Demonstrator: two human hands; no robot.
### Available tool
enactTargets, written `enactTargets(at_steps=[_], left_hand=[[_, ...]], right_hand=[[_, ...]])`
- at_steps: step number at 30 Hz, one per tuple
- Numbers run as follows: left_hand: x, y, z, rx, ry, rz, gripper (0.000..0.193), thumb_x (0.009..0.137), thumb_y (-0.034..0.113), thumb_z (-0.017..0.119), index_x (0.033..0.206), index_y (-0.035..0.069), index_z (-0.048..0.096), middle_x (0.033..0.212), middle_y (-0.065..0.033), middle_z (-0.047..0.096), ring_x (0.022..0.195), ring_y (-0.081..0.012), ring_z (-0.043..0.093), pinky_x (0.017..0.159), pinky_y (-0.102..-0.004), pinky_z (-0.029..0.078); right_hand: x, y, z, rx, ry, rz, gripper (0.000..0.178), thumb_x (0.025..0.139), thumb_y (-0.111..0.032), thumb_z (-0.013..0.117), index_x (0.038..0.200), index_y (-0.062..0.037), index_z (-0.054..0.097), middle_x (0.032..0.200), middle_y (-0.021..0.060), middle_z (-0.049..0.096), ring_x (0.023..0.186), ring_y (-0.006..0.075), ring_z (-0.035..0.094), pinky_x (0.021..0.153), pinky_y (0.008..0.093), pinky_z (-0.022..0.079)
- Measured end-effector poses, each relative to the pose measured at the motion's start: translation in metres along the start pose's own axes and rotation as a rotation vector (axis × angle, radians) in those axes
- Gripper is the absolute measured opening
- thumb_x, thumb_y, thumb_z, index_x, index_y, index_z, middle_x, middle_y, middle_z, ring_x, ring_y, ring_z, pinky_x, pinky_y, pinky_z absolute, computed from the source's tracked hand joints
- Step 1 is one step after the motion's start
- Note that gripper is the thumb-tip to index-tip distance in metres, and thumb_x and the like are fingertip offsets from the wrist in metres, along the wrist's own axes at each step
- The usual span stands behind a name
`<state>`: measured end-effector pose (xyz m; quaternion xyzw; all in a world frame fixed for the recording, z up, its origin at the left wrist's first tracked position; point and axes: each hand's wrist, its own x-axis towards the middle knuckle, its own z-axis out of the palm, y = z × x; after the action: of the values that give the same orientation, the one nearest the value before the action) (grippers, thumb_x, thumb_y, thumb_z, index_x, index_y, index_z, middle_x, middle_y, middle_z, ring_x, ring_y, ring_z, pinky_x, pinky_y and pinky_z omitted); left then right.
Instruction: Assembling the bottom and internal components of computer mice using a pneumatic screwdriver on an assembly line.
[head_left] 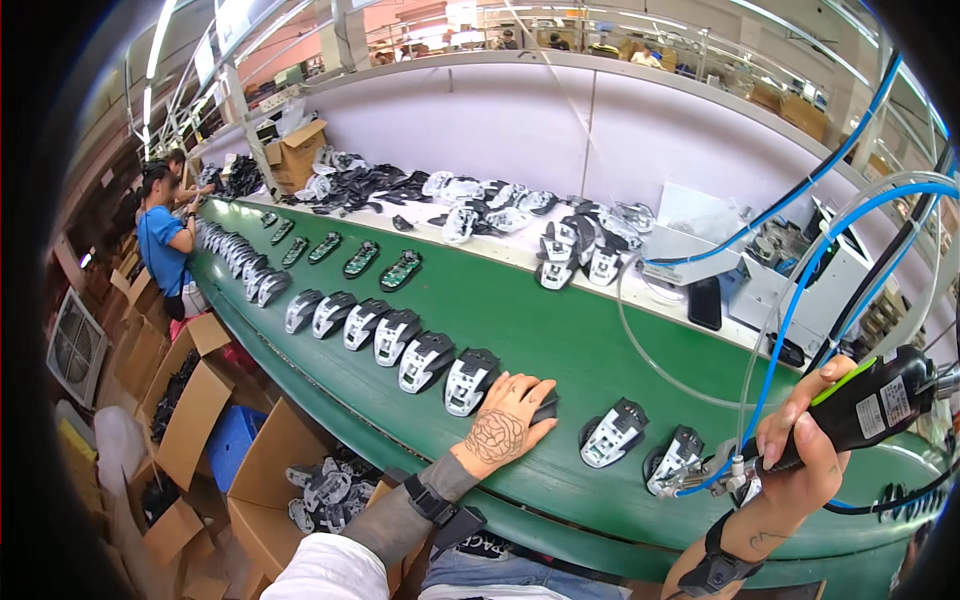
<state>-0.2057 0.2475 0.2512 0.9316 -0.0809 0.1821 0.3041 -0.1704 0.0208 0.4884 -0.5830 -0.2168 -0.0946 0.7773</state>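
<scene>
1. Two bare hands at work over the long green conveyor belt (520, 330): left hand (505, 425) flat, palm down, fingers spread, covering a dark computer-mouse shell (545, 408) at the near edge of the belt; closed on nothing, only pressing, so no true grip there.
2. Right hand (800, 445) wrapped tight round a black pneumatic screwdriver with a lime-green trigger strip (865, 405), tip angled down and left, thumb raised against the strip.
3. Held firm enough, judging by the pose, yet best done with the tool brought upright before the bit meets a screw hole; a slanted bit tends to slip.
4. Likewise wise to keep the blue air hose (800, 290) and the clear tube clear of the wrist.
5. Pressed shell well left of the tool tip, with two open black-and-white mouse bodies (612, 435) lying between; nearer one (675, 460) just beside the tip.
6. Further left, a row of similar half-built mice (400, 345) along the belt, green circuit boards (360, 258) behind them.
7. Cardboard boxes of parts (290, 470) below the belt; another worker in a blue shirt (160, 235) at the far left end.
</scene>
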Motion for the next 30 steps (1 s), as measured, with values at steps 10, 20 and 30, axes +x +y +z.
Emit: enactTargets(at_steps=[10,20,30], left_hand=[[-0.008,-0.034,-0.024,0.278,0.179,-0.266,0.063,0.067,0.031,0.075,0.120,0.012,0.048,0.124,-0.0187,0.040,0.105,-0.0389,0.046,0.088,-0.0456,0.042],[-0.003,-0.047,-0.048,0.100,0.219,-0.228,0.072,0.060,0.019,0.072,0.125,0.012,0.042,0.116,-0.0150,0.045,0.101,-0.0344,0.048,0.085,-0.0430,0.041],[-0.023,-0.081,-0.070,0.161,0.258,-0.335,0.079,0.059,0.016,0.075,0.130,0.014,0.040,0.125,-0.0162,0.039,0.112,-0.0368,0.044,0.095,-0.0414,0.040]], right_hand=[[-0.002,0.004,0.004,0.030,0.002,0.020,0.043,0.069,0.000,0.058,0.107,0.0018,0.038,0.071,0.0116,0.051,0.042,0.0119,0.046,0.039,0.0227,0.041],[-0.005,0.004,0.002,0.006,-0.050,0.057,0.042,0.071,-0.002,0.058,0.107,0.0011,0.038,0.072,0.0106,0.051,0.042,0.0119,0.046,0.039,0.0223,0.041],[-0.004,-0.004,0.007,0.041,-0.024,0.062,0.041,0.069,0.001,0.060,0.105,0.0014,0.040,0.071,0.0107,0.051,0.044,0.0121,0.047,0.041,0.0214,0.040]])
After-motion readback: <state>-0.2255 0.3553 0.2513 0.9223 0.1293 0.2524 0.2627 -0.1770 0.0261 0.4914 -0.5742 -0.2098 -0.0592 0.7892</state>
